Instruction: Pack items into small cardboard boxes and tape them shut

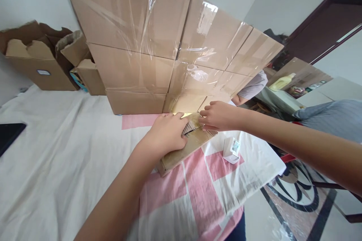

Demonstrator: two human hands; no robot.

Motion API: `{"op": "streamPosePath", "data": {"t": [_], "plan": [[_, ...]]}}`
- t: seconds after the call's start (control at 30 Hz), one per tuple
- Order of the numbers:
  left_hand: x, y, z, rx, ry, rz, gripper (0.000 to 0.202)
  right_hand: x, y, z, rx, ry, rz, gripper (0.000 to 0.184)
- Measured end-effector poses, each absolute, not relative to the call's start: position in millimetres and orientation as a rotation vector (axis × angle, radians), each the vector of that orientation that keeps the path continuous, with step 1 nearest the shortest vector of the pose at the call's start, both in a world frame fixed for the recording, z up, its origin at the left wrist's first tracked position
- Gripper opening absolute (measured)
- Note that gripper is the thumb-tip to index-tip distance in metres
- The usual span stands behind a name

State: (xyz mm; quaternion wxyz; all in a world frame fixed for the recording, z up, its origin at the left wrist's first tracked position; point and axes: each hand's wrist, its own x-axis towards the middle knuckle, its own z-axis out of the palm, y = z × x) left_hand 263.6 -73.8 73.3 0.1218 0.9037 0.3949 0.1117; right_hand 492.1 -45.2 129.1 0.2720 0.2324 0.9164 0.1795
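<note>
A small flat cardboard box (181,154) lies on the cloth in front of me, with a torn, corrugated gap in its upper face. My left hand (169,133) rests over its left part, thumb and fingers bent around the edge of the gap. At the right end, my right hand (216,116) has its fingers curled in a pinch on the torn cardboard by the opening. The tips of some fingers are hidden. Just right of the box stands a little white carton (231,150) with a printed label.
Behind the box rises a tall stack of film-wrapped cartons (141,67). Opened cardboard boxes (45,67) sit at the back left, and a dark flat object (11,135) lies at the left edge. Another person's arm (240,99) shows behind the stack. The cloth-covered surface (266,158) ends at right.
</note>
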Motion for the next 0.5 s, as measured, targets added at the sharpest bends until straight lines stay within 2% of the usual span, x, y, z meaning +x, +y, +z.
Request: {"op": "streamPosePath", "data": {"t": [0.27,0.4,0.5], "plan": [[266,-72,73,2.632,1.151,0.281,0.048,449,-35,137,0.536,2.303,0.425,0.022],[269,-70,71,2.631,1.122,0.272,0.045,428,-30,135,0.694,2.211,0.329,0.024],[269,-69,71,2.617,1.116,0.235,0.053,428,-22,130,0.848,2.194,0.294,0.030]]}}
